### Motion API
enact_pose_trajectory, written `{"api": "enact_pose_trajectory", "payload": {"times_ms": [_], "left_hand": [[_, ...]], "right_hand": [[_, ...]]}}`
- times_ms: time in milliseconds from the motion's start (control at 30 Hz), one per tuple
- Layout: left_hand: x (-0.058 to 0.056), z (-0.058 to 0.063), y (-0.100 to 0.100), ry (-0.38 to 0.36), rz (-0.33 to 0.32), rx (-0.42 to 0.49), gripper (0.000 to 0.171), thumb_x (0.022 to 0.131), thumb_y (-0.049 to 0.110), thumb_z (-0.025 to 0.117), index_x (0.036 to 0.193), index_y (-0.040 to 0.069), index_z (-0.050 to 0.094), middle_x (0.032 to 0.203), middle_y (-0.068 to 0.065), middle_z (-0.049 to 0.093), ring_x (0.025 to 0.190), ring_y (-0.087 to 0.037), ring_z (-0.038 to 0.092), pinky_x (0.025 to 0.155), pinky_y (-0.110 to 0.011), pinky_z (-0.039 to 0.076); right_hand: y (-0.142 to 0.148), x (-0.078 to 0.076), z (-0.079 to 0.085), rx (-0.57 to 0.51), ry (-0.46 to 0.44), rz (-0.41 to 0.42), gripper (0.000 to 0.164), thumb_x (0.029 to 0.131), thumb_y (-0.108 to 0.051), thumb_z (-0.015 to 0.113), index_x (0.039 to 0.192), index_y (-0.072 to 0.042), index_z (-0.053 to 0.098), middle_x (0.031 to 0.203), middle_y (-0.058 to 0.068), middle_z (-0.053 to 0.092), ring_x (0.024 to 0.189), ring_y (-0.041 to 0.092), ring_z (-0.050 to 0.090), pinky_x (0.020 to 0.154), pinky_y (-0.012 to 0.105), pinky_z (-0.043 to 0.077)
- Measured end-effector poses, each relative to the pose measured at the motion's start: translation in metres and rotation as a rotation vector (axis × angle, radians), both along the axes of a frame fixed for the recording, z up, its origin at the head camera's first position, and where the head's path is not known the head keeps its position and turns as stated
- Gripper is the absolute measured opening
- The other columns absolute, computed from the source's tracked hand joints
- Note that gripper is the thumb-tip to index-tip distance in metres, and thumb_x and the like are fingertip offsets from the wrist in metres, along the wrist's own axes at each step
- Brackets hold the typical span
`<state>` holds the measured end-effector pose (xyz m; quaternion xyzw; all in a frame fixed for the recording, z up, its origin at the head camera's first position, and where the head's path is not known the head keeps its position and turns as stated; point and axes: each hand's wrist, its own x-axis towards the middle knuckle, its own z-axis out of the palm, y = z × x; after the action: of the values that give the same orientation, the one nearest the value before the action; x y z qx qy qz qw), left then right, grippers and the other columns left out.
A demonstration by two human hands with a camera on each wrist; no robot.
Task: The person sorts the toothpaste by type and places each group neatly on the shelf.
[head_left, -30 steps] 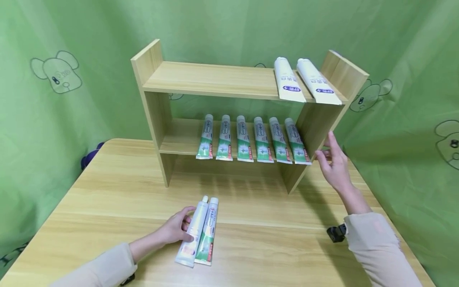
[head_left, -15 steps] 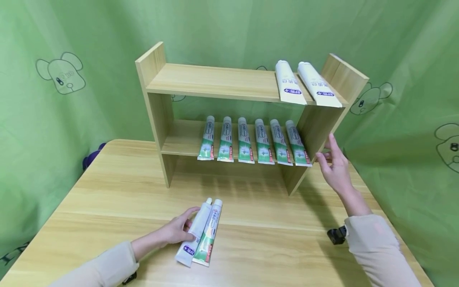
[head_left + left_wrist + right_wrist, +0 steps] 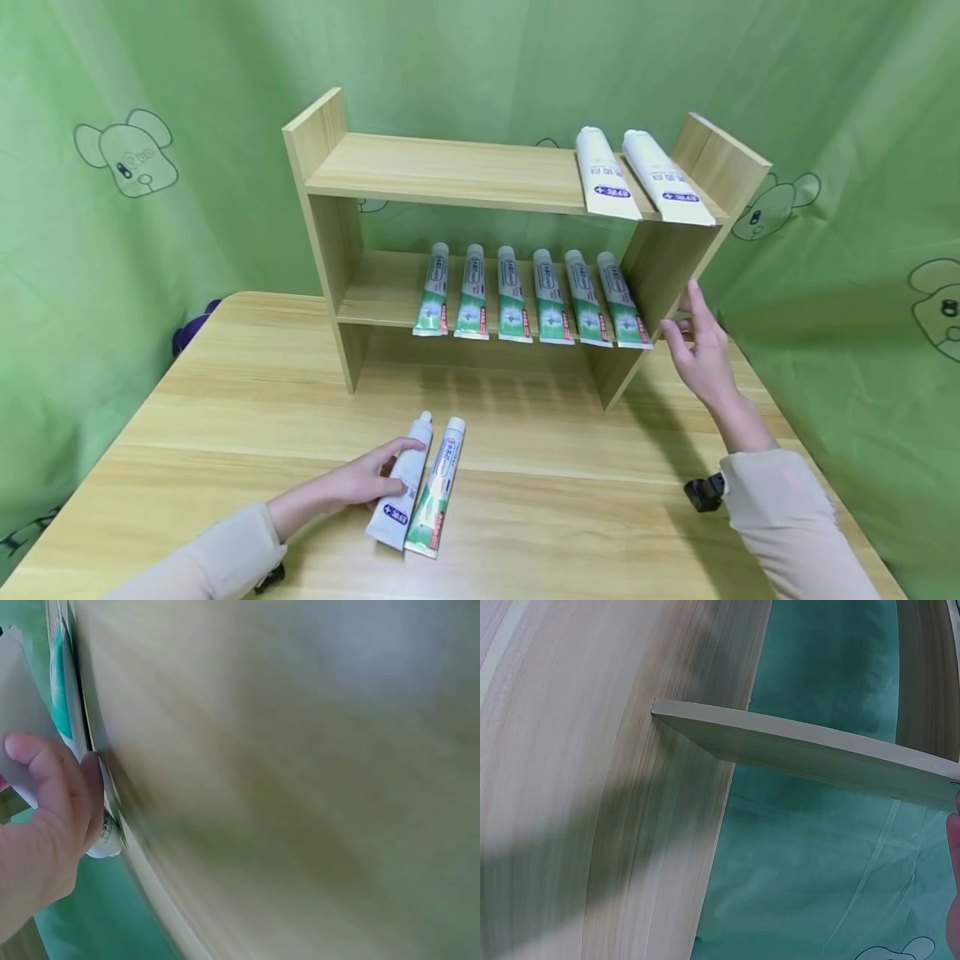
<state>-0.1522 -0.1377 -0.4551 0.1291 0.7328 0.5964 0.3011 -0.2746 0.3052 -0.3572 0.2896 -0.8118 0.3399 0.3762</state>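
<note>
In the head view my left hand [image 3: 364,481] grips a white toothpaste tube [image 3: 403,492] with a purple logo, thumb and fingers on its two sides. Right beside it lies a green-and-white toothpaste tube [image 3: 437,492] on the table. The left wrist view has the white tube [image 3: 22,705] between thumb and fingers, the green-and-white one [image 3: 61,682] behind. My right hand [image 3: 703,350] touches the right side panel of the wooden shelf [image 3: 678,275] with index finger and thumb extended. In the right wrist view only its fingertips [image 3: 954,832] show, at the panel's edge.
Several green-and-white tubes [image 3: 510,292] lie in a row on the middle board, their ends over the front edge. Two white tubes [image 3: 603,175] lie at the right of the top board [image 3: 442,171]. Green curtain [image 3: 480,50] surrounds the wooden table [image 3: 225,417].
The white tube has turned in my left hand, so its purple logo now faces up. It has shifted slightly away from the green-and-white tube. My right hand stays at the panel.
</note>
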Motion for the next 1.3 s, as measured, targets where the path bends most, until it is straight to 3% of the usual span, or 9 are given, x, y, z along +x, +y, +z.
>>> {"api": "enact_pose_trajectory", "payload": {"times_ms": [233,500,767,1100,1300], "left_hand": [[-0.001,-0.001,-0.005,0.041,0.053,0.065,0.055,0.082,-0.003,0.051,0.132,0.008,0.03,0.11,-0.024,0.047,0.086,-0.025,0.06,0.069,-0.044,0.06],[0.0,0.018,-0.011,0.091,0.123,0.149,0.074,0.074,-0.01,0.055,0.136,0.009,0.02,0.118,-0.031,0.037,0.087,-0.028,0.058,0.073,-0.044,0.059],[0.009,0.031,-0.011,0.161,0.112,0.143,0.089,0.065,-0.009,0.065,0.138,0.009,0.016,0.12,-0.029,0.032,0.087,-0.029,0.054,0.069,-0.043,0.059],[0.015,0.037,-0.015,0.276,0.1,0.101,0.063,0.078,-0.005,0.058,0.13,0.007,0.026,0.105,-0.027,0.044,0.084,-0.026,0.057,0.067,-0.04,0.059],[0.013,0.041,-0.019,0.324,0.121,0.096,0.06,0.079,-0.008,0.054,0.13,0.006,0.026,0.104,-0.028,0.046,0.082,-0.028,0.058,0.065,-0.038,0.06]], "right_hand": [[0.0,-0.001,-0.001,-0.003,0.014,0.008,0.08,0.075,0.023,0.056,0.143,-0.004,0.023,0.104,0.029,0.051,0.081,-0.018,0.046,0.06,-0.005,0.042],[0.001,-0.002,-0.001,-0.004,0.029,0.014,0.081,0.074,0.023,0.056,0.143,-0.004,0.023,0.103,0.028,0.052,0.081,-0.018,0.046,0.058,-0.004,0.044],[0.0,-0.001,0.0,0.01,0.047,0.027,0.08,0.076,0.02,0.057,0.143,-0.005,0.023,0.105,0.032,0.053,0.083,-0.018,0.046,0.059,-0.004,0.044],[0.0,0.0,0.0,0.021,0.052,0.01,0.078,0.078,0.018,0.057,0.143,-0.006,0.023,0.104,0.032,0.053,0.084,-0.018,0.045,0.062,-0.005,0.042],[0.0,0.0,0.0,0.007,0.035,0.027,0.08,0.076,0.02,0.057,0.143,-0.006,0.022,0.103,0.031,0.053,0.083,-0.018,0.046,0.06,-0.005,0.043]]}}
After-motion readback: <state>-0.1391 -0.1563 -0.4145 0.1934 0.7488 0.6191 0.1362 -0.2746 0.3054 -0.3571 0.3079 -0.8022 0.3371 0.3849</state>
